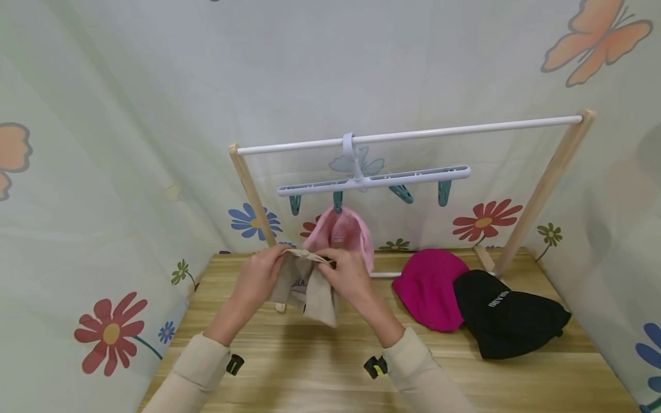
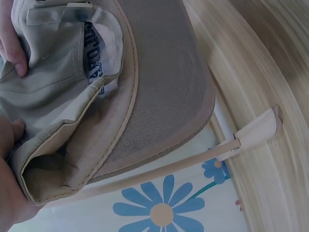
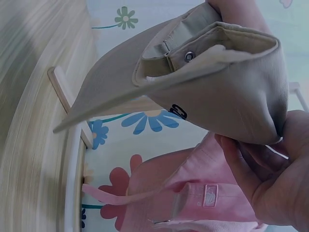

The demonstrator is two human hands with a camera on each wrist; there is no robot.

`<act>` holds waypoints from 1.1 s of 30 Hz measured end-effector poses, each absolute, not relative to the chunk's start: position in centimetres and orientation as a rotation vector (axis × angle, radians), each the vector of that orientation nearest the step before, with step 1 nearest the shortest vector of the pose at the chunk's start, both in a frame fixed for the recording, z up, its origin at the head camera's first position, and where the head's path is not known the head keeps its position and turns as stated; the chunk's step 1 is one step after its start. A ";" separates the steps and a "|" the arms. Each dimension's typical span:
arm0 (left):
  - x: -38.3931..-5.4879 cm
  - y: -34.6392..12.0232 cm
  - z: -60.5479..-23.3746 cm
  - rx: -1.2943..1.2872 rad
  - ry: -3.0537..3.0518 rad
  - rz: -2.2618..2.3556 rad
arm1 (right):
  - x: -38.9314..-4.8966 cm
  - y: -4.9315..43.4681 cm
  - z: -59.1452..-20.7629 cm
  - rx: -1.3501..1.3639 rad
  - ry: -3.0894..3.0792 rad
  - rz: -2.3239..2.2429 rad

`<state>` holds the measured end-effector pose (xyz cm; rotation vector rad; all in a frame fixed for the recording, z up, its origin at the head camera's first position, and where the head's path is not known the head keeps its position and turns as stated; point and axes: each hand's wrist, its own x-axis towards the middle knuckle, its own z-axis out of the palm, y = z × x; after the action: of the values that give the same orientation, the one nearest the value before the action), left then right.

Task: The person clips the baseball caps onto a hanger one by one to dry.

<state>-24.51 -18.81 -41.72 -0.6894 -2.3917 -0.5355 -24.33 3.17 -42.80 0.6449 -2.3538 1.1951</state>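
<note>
Both hands hold a beige baseball cap in front of the drying rack. The left hand pinches it at the left and the right hand pinches it at the right, with the crown folded together between them. In the left wrist view, the cap's brim spreads flat beside the folded sweatband. Fingers and thumb of the right hand squeeze the crown's edge in the right wrist view. Just behind hangs a pink cap, held by a green clip of the lavender hanger.
The hanger hooks over the white rail of a wooden-legged rack. Other green clips dangle from it. On the wooden table, a magenta cap and a black cap lie overlapping at the right. Flowered cloth surrounds the table.
</note>
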 end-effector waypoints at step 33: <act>-26.5 -21.7 -39.9 -0.852 -2.501 -0.551 | -24.3 1.8 -41.7 0.617 -2.372 1.227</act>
<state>-26.49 -21.67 -39.91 -0.8522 -2.5013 -0.5507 -24.27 1.77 -41.74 0.6168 -2.3721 1.2269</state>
